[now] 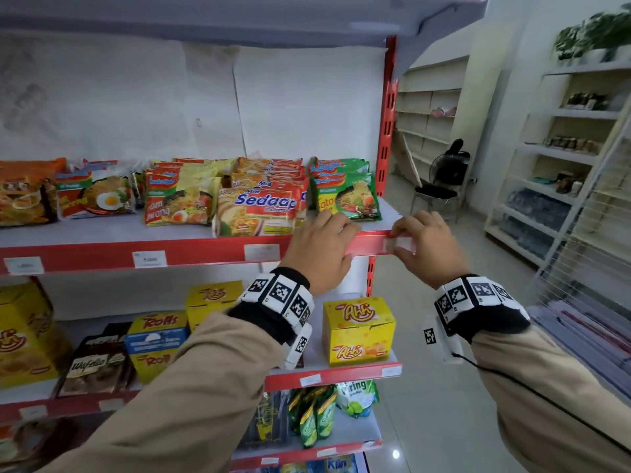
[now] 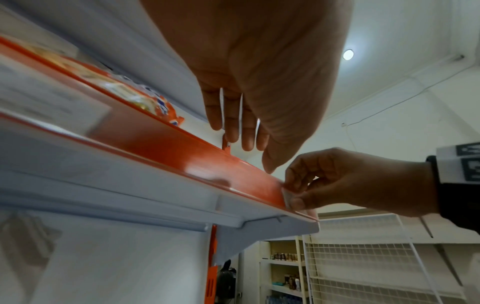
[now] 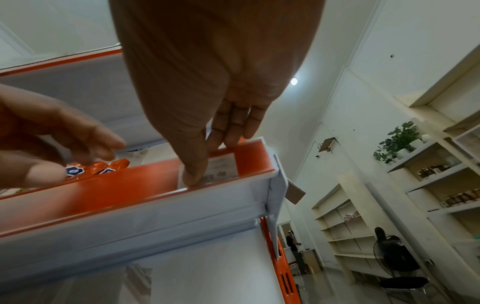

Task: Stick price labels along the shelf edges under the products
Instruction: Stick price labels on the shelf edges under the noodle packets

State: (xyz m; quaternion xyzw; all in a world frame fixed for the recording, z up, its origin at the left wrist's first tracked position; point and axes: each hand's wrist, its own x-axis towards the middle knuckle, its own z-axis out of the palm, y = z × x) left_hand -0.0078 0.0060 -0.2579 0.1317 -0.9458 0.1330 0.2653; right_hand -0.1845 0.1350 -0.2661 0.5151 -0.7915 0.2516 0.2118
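Right, the big shelf unit [image 1: 386,138] fills the view, and its red shelf edge [image 1: 205,252] runs across the middle under a row of noodle packets [image 1: 259,203]. Three white labels already sit along that edge, one [image 1: 23,265] near its left end, one [image 1: 149,258] further along, one [image 1: 262,251] under the middle packets. Over at the right-hand corner of the edge, the right hand [image 1: 425,249] has the price label [image 3: 221,167] flat against the red strip, thumb [image 3: 193,164] pressing its left half and fingers curled over the top of the edge (print on it too blurred to read). Just beside it the left hand [image 1: 322,249] rests with fingers straight and relaxed, reaching over the edge onto the shelf board, holding nothing.
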